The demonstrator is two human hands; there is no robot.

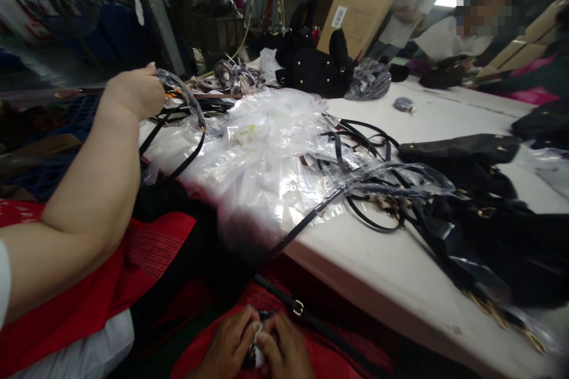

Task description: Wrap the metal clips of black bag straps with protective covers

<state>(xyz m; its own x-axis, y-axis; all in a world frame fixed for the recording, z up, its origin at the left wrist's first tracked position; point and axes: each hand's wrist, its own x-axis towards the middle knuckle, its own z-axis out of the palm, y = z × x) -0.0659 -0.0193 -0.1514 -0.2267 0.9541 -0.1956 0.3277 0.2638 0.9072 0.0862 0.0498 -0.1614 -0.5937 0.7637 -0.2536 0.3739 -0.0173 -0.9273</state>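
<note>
Low in the view, over a red apron on my lap, my left hand [229, 340] and my right hand [287, 346] are close together. The fingers of both pinch a small dark piece with white wrapping [259, 356]. Its kind is mostly hidden by the fingers. A black strap [329, 337] with a gold buckle [297, 307] lies across the lap, passing beside my right hand. Whether this strap joins the pinched piece cannot be made out.
A white table [377, 266] bears a heap of clear plastic bags [267, 148], black straps [373, 225] and black bags [498, 237]. At left, a co-worker's arm [102, 154] holds a plastic-wrapped strap [189, 98]. Other people stand behind the table near a tall cardboard box [360, 0].
</note>
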